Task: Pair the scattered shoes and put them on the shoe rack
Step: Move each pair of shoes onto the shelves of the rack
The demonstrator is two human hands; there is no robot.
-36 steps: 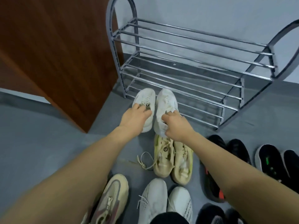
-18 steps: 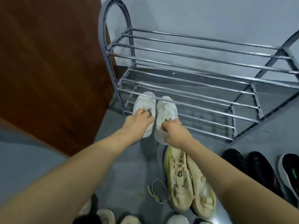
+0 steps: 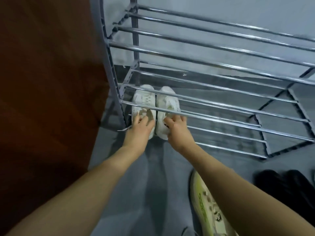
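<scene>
Each grip holds one white shoe's heel, left hand [image 3: 139,128] and right hand [image 3: 175,128], toes pointing away into the shoe rack [image 3: 221,106] bottom tier.

Place: home entryway, prob. by front door.
Rack: tiered shoe rack [image 3: 213,106], chrome bars, grey plastic side frames, against pale wall [image 3: 221,7].
Footwear: white sneakers [image 3: 155,106] on bottom tier; cream/neon-green trainer [image 3: 207,205] and black shoes [image 3: 286,189] loose on floor.
Floor: plain grey [image 3: 136,193], indoor.
Left side: dark reddish-brown wood panel [image 3: 47,82], door or cabinet, can't tell which.
</scene>
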